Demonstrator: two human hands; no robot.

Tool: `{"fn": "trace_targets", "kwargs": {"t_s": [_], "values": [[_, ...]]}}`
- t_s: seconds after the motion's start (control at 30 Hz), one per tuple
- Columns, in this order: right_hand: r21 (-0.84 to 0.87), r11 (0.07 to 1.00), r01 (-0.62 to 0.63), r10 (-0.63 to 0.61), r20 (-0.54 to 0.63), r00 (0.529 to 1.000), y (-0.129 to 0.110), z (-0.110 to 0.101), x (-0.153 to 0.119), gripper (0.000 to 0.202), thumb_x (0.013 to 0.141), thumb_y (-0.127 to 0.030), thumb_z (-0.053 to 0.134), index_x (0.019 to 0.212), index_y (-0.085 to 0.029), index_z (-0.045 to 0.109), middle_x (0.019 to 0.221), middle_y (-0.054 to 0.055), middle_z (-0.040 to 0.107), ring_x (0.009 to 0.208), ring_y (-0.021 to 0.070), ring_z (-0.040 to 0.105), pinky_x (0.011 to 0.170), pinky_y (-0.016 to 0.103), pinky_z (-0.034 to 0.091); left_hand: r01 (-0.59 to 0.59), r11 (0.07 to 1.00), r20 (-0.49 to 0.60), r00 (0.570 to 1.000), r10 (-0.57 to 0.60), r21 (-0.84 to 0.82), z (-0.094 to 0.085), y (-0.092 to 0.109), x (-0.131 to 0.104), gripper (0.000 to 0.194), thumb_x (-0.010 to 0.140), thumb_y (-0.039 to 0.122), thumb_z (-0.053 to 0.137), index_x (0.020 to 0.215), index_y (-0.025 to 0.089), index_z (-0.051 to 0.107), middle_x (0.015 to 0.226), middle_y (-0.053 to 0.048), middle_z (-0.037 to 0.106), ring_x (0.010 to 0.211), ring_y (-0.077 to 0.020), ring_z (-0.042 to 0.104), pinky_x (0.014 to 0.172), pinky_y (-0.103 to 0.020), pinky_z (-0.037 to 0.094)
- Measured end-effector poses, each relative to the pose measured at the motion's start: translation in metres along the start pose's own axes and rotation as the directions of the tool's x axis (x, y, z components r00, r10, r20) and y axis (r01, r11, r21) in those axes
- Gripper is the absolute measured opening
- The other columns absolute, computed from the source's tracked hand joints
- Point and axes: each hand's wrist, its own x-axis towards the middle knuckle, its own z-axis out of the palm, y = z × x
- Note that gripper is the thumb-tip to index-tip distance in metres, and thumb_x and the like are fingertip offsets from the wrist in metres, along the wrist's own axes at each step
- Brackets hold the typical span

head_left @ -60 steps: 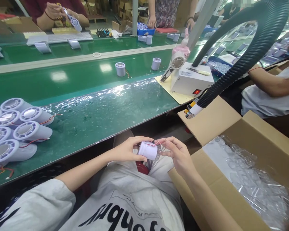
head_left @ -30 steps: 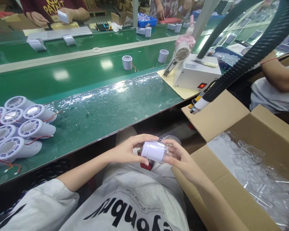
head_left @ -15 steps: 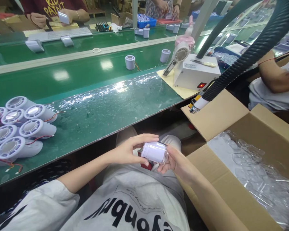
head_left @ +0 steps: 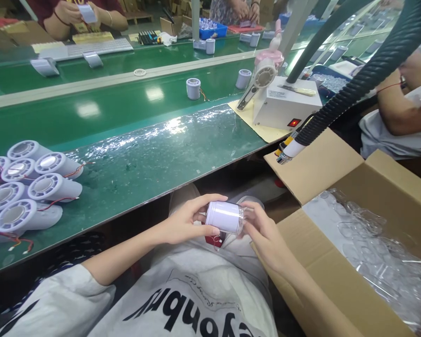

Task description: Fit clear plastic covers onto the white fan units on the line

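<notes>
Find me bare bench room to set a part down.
The green benchtop looks bare, bar specks, between the clustered lilac cylinders and the yellow sheet. Crowded: the left end, and the carton heaped with clear plastic parts.

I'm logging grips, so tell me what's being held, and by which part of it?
A pale cylinder. The left hand holds its ridged end; the right hand is at its clear end, grip unclear.

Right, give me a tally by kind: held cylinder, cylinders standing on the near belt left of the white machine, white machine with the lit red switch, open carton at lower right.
Held cylinder: 1
Standing cylinders: 2
White machine: 1
Open carton: 1
Total: 5
</notes>
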Motion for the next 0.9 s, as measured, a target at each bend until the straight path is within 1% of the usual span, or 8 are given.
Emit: {"fn": "trace_targets", "kwargs": {"t_s": [0.1,0.17,0.23,0.33,0.47,0.77,0.83,0.9], "values": [[-0.31,0.824,0.474,-0.48,0.06,0.875,0.002,-0.005,-0.002,0.048,0.091,-0.013,0.054,0.134,-0.029,0.041,0.149,0.011,0.039,0.128,0.025,0.049,0.099,0.044,0.049,0.04,0.995,0.011,0.999,-0.039,-0.091,0.001,-0.001,0.0,0.06,0.079,0.03,0.072,0.134,0.027,0.047,0.117,-0.007,0.057,0.097,-0.0182,0.062,0.084,-0.033,0.053],[-0.367,0.717,0.592,-0.569,0.182,0.802,0.003,-0.008,-0.002,0.054,0.09,-0.007,0.056,0.135,-0.033,0.045,0.151,0.006,0.037,0.135,0.0259,0.04,0.108,0.048,0.041,0.057,0.992,0.027,0.998,-0.055,-0.112,0.001,0.0,0.001,0.061,0.08,0.032,0.071,0.136,0.027,0.045,0.113,-0.007,0.059,0.093,-0.018,0.062,0.082,-0.033,0.053],[-0.303,0.786,0.539,-0.5,0.202,0.842,0.004,-0.01,-0.002,0.052,0.088,-0.012,0.064,0.134,-0.034,0.049,0.145,0.006,0.046,0.132,0.0264,0.045,0.107,0.046,0.043,0.068,0.995,0.051,0.997,-0.064,-0.075,0.0,0.002,0.001,0.065,0.08,0.033,0.071,0.138,0.028,0.044,0.116,-0.008,0.06,0.094,-0.0188,0.063,0.083,-0.034,0.053],[0.032,0.968,0.248,-0.25,0.174,0.953,0.006,-0.01,-0.002,0.053,0.086,-0.033,0.072,0.134,-0.033,0.05,0.135,0.007,0.056,0.121,0.0271,0.056,0.097,0.04,0.053,0.011,1.0,0.109,0.994,-0.013,0.02,-0.004,0.008,0.002,0.073,0.075,0.028,0.076,0.141,0.03,0.044,0.135,-0.01,0.053,0.109,-0.0234,0.06,0.093,-0.037,0.051],[0.342,0.94,0.009,-0.087,0.213,0.973,0.008,-0.009,-0.002,0.049,0.084,-0.045,0.072,0.129,-0.036,0.057,0.127,0.004,0.063,0.111,0.0235,0.062,0.093,0.036,0.054,-0.018,1.0,0.171,0.985,0.02,-0.011,-0.007,0.008,0.002,0.072,0.077,0.021,0.074,0.142,0.033,0.044,0.145,-0.009,0.047,0.125,-0.0257,0.053,0.104,-0.04,0.045],[0.391,0.913,-0.118,0.046,0.189,0.981,0.015,0.007,-0.005,0.057,0.073,-0.052,0.079,0.124,-0.031,0.064,0.123,0.005,0.065,0.105,0.025,0.065,0.086,0.036,0.056,0.196,0.964,0.2,0.967,-0.159,-0.181,0.001,-0.012,0.003,0.078,0.077,0.024,0.072,0.146,0.03,0.036,0.139,-0.009,0.054,0.115,-0.0242,0.059,0.093,-0.036,0.051],[0.273,0.954,-0.127,0.072,0.202,0.977,0.019,0.001,-0.003,0.062,0.077,-0.061,0.069,0.129,-0.028,0.06,0.116,0.007,0.068,0.092,0.0243,0.069,0.073,0.035,0.059,0.261,0.957,0.166,0.957,-0.238,-0.129,-0.006,-0.016,0.005,0.069,0.08,0.032,0.068,0.143,0.03,0.041,0.135,-0.008,0.057,0.11,-0.0247,0.062,0.085,-0.033,0.054],[-0.017,0.989,-0.15,0.151,0.051,0.987,0.023,-0.028,0.0,0.059,0.083,-0.065,0.058,0.127,-0.027,0.062,0.11,0.007,0.07,0.084,0.0221,0.069,0.067,0.033,0.059,0.257,0.966,0.078,0.963,-0.259,0.039,-0.017,-0.025,0.019,0.059,0.081,0.037,0.066,0.136,0.029,0.05,0.124,-0.007,0.064,0.1,-0.0246,0.065,0.078,-0.032,0.055]]}}
